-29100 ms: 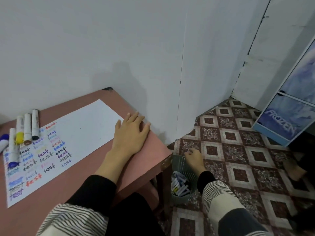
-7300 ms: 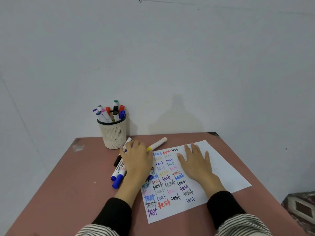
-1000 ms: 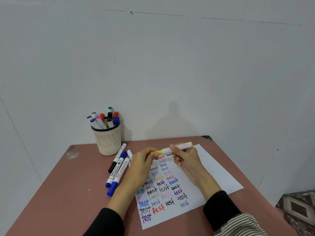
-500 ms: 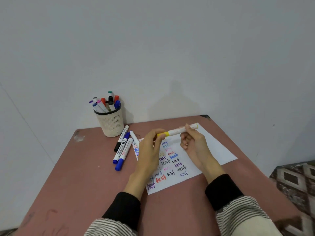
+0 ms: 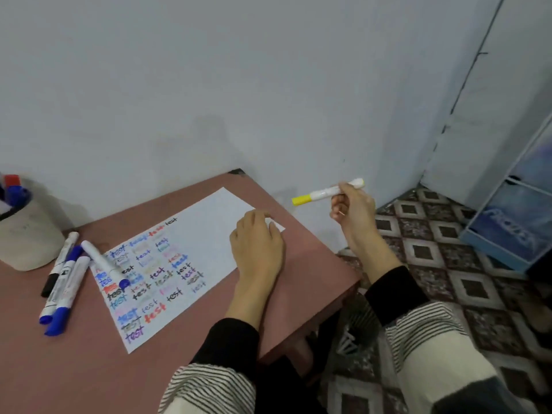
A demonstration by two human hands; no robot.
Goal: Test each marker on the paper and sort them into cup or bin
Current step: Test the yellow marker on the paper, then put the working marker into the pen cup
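Marker [image 5: 327, 192] pinched in my right hand [image 5: 352, 209], out past the table [image 5: 313, 264] edge, lying level, yellow cap pointing left. Bin [image 5: 355, 327] sits below that hand, nearer it. Left hand [image 5: 258, 243] rests loosely curled on the paper [image 5: 203, 234], holding nothing.

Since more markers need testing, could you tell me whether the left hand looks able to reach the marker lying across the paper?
Probably yes: the left hand rests on the paper, nothing lying between it and that marker.

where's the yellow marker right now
In the head view the yellow marker is held in the air by the right hand, past the table's right edge and above the tiled floor, right of the left hand resting on the paper.
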